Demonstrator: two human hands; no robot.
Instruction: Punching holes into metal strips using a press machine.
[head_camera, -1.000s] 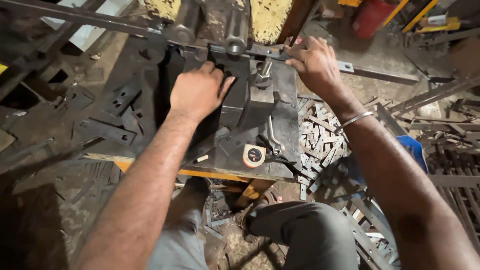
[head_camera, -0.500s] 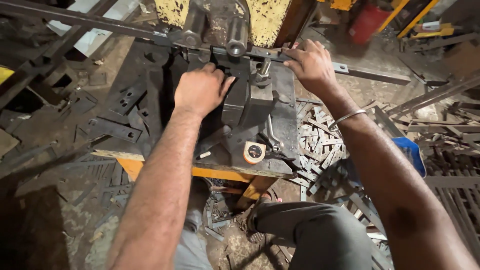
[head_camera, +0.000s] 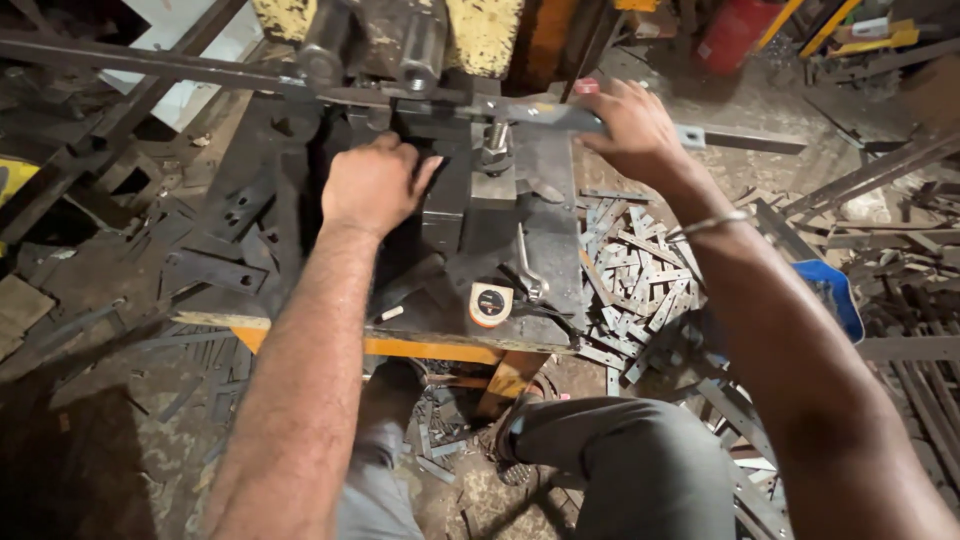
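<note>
Dark and dusty, the metal shop floor is full of scrap, and a black steel worktop (head_camera: 250, 215) with an orange front edge sits in the middle.

The left hand (head_camera: 375, 185) is curled into a loose fist and rests on a dark metal block (head_camera: 445, 205) on the worktop. It looks like it presses down to keep things steady. I cannot tell if it holds anything inside the fist.

The right hand (head_camera: 635, 130) is closed around a long flat metal bar (head_camera: 150, 62). The bar runs from far left to right, across the top of the worktop, and goes under the yellow machine (head_camera: 480, 30) at the far side. The grip near the machine seems to keep the bar level and straight. A thin bracelet (head_camera: 705, 225) is on that wrist.

Near the block lie a spanner (head_camera: 528, 270) and a small round tape measure (head_camera: 490, 303), close by so they are easy to grab. To the right, on the floor, is a heap of short cut metal strips (head_camera: 640, 280), and past it a blue tub (head_camera: 835, 300).

The top of the machine is cut off. The spot where it meets the bar is too dark to make out. The person's knees hide the floor below.
</note>
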